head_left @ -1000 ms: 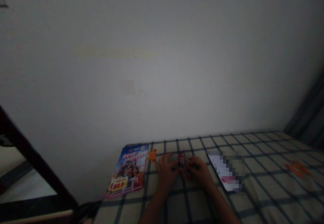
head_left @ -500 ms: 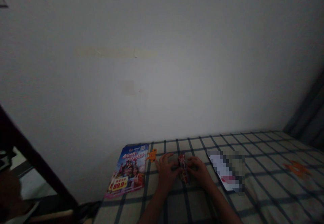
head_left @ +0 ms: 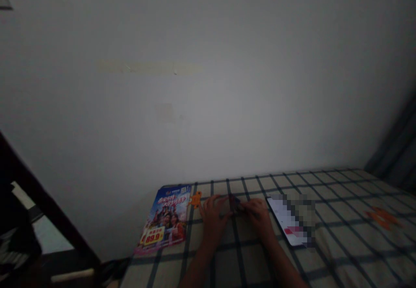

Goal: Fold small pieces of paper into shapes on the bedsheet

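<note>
- The fingers of the right hand (head_left: 258,213) are bent together, thumb against fingertips, pinching the near-right side of a small dark piece (head_left: 234,203).
- The left hand (head_left: 212,213) is curved with thumb and fingers apart, their tips at the piece's left side; whether they grip it or only rest against it, I cannot tell.
- The small dark piece sits between the two hands, low over the checked cloth (head_left: 224,260); it is too dim and blurred to read its markings or shape fully.
- Just beyond the left hand's outer side lies an orange cut-out (head_left: 195,199) with stubby points, at the right edge of a leaflet (head_left: 167,220).
- That leaflet is glossy blue and pink, showing people and a yellow label that reads 89.9; it lies flat, its top edge near the wall (head_left: 208,127).
- Right of the right hand, apart from it, lies a flat, dark-edged device (head_left: 283,214) with a pale face, partly pixelated.
- Well apart, farther right, a second orange piece (head_left: 383,217) lies on the cloth.
- On the wall runs a faint yellowish strip (head_left: 149,67).
- A dark slanting post (head_left: 48,210) stands at left, a dark curtain (head_left: 398,142) at far right.
</note>
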Action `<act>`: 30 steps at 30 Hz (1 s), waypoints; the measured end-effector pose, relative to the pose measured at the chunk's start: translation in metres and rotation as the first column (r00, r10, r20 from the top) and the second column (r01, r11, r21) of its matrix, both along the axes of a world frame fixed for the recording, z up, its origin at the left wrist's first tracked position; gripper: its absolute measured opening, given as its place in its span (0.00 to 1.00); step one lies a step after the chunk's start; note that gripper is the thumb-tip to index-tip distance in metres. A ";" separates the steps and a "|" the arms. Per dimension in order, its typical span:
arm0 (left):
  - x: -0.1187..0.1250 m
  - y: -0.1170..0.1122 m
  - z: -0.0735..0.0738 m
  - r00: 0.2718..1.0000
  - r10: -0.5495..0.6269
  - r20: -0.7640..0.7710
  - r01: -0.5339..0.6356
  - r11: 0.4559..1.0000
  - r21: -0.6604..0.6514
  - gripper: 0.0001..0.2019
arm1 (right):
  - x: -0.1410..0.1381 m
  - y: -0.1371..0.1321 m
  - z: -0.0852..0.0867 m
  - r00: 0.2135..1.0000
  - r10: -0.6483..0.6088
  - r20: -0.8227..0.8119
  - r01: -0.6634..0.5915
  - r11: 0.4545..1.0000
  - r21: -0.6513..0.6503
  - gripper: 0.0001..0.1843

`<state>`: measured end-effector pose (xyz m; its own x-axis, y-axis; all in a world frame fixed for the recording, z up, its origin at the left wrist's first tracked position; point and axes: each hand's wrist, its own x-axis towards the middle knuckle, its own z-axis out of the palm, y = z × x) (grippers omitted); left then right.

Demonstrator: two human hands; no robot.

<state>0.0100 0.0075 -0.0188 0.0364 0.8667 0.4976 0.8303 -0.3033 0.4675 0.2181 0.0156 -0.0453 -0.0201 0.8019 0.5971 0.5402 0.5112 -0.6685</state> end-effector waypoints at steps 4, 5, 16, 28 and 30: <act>-0.001 -0.001 0.000 0.997 -0.038 -0.063 0.039 0.999 0.015 0.21 | -0.003 -0.001 -0.003 0.997 0.030 0.071 -0.030 1.000 0.001 0.16; 0.000 -0.002 0.001 0.997 -0.036 -0.071 0.037 0.999 0.003 0.19 | -0.005 -0.001 -0.003 0.997 0.034 0.071 -0.033 0.999 -0.006 0.16; 0.002 -0.002 -0.003 0.998 0.000 -0.061 0.004 0.999 0.053 0.09 | -0.005 -0.007 0.006 0.999 0.032 -0.035 -0.032 0.999 0.017 0.20; -0.003 0.002 -0.003 1.000 0.012 0.009 -0.013 0.998 0.069 0.06 | 0.003 0.000 -0.003 0.998 -0.018 -0.053 0.018 1.000 0.009 0.12; -0.004 0.003 -0.003 1.000 0.009 0.015 -0.010 0.998 0.067 0.06 | 0.003 0.001 -0.003 0.997 -0.049 -0.061 0.049 0.999 -0.002 0.12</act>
